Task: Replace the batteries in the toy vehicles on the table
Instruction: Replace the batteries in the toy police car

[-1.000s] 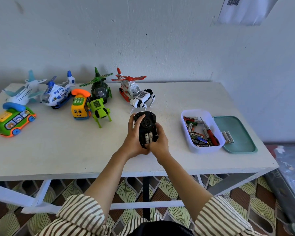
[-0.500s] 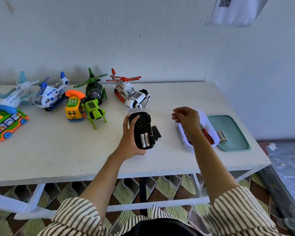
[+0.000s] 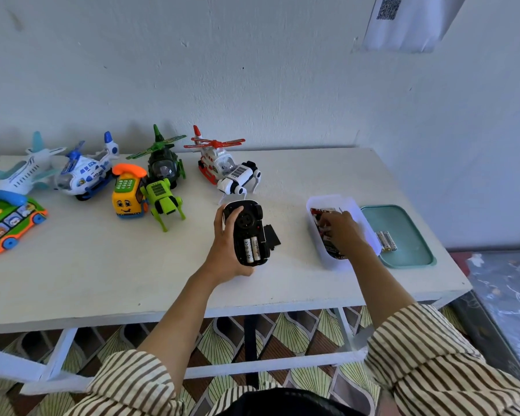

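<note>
- The black toy car (image 3: 246, 232) is in my left hand (image 3: 224, 250), belly-up and held above the worktop (image 3: 102, 265) near its front edge.
- My left fingers are wrapped round the car's body from the left side, with the thumb hooked over its far end.
- The battery bay in the underside is uncovered, and two white batteries (image 3: 252, 250) lie side by side in it at the end nearest me.
- A black bay cover (image 3: 272, 235) sticks out from the car's right side.
- My right hand (image 3: 341, 232) is down inside the white tub (image 3: 332, 202) to the right of the car, knuckles up, fingers bent into the loose cells (image 3: 320, 216) there; I cannot tell whether they have hold of anything.
- Just beside the tub on the right lies a teal lid (image 3: 409, 223), and two spare batteries (image 3: 386, 241) rest on it next to the tub wall.
- Beyond the car stands a white robot dog (image 3: 237, 181), with a red and white helicopter (image 3: 216, 159) right behind it.
- Further left are a green robot dog (image 3: 162, 199), a dark green helicopter (image 3: 162, 166) and a yellow phone bus (image 3: 126, 196), bunched close together.
- At the far left sit a blue and white plane (image 3: 86, 172), a pale plane (image 3: 21, 175) and a green phone bus (image 3: 6, 220).
</note>
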`<state>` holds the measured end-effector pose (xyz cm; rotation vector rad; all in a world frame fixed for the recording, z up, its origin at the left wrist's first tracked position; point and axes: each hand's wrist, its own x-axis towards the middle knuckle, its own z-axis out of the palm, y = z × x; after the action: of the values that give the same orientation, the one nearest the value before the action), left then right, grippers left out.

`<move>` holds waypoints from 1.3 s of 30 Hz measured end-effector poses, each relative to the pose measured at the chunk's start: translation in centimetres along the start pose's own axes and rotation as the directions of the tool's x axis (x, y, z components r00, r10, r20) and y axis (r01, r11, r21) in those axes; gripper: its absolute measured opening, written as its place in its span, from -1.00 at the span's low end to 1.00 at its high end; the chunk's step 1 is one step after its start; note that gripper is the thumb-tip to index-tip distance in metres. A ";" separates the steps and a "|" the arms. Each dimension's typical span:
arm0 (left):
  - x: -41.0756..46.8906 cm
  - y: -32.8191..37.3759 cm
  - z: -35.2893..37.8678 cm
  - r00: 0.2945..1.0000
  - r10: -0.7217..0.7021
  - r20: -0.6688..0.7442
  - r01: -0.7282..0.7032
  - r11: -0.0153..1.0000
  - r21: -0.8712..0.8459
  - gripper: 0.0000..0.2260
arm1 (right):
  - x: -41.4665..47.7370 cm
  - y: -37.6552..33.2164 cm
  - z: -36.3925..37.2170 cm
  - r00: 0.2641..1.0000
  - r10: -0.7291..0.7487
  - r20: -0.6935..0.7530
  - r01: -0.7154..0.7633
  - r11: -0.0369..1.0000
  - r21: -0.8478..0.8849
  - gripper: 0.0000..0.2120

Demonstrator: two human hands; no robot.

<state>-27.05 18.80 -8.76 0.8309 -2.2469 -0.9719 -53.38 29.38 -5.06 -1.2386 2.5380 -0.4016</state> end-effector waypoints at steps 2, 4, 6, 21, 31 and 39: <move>0.0 0.0 0.0 1.000 0.002 -0.001 -0.002 1.000 0.005 0.14 | 0.1 0.5 -0.1 1.000 -0.024 -0.007 0.023 0.995 -0.096 -0.67; 0.1 0.0 0.1 1.000 0.007 -0.002 -0.007 1.000 0.008 0.15 | 0.2 0.6 -0.2 0.998 -0.052 -0.023 0.047 0.984 -0.173 -0.60; 0.1 0.0 0.2 1.000 0.008 -0.003 -0.008 1.000 0.011 0.15 | 0.1 0.7 -0.2 0.996 -0.055 -0.065 0.047 0.990 -0.130 -0.63; 0.1 0.1 0.2 1.000 0.019 -0.009 -0.019 0.999 0.042 0.12 | -3.7 -5.0 -1.8 0.944 -0.168 -0.284 0.325 0.618 0.716 -0.80; 0.1 0.6 0.0 0.999 -0.051 0.009 0.050 0.993 0.105 0.13 | -6.5 -11.7 5.8 0.822 -0.507 -0.258 0.568 0.709 0.418 -0.74; -0.1 0.6 0.0 0.999 -0.041 -0.016 0.042 0.997 0.068 0.07 | -6.1 -11.8 8.3 0.628 -0.632 -0.454 0.742 0.662 0.105 -0.78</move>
<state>-27.15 19.22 -8.33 0.9147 -2.2697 -0.9087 -38.24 26.27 -7.57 -2.1671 2.0128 -1.2461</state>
